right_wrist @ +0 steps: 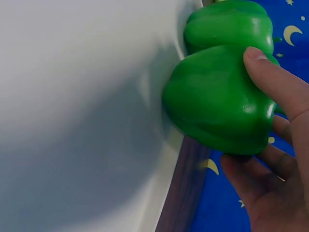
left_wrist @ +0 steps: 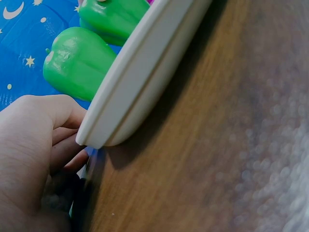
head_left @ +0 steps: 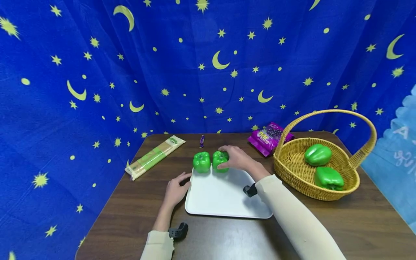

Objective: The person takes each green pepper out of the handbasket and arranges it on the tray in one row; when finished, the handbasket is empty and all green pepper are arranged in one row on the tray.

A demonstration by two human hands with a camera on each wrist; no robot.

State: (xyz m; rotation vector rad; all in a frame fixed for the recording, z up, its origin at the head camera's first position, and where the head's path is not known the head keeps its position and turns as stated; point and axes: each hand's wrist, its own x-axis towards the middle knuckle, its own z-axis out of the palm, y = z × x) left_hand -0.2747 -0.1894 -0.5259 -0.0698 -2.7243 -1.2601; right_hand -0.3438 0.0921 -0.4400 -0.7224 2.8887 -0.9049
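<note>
My right hand (head_left: 238,157) grips a glossy green bell pepper (right_wrist: 217,99), its thumb on one side and fingers curled round the other. That pepper is at the far rim of a white tray (head_left: 227,195). Beside it, to the left, a second green bell pepper (head_left: 201,162) sits at the tray's far left corner. My left hand (head_left: 176,189) touches the tray's left edge near that corner, fingers extended forward. In the left wrist view the left fingertips meet the tray rim, and part of the fingers is hidden behind it.
A wicker basket (head_left: 294,180) with a tall handle stands at the right, holding two green bell peppers (head_left: 329,178). Behind it lies a purple snack bag (head_left: 267,139). A long noodle packet (head_left: 156,157) lies at the left, and a small purple-wrapped item (head_left: 202,141) at the back.
</note>
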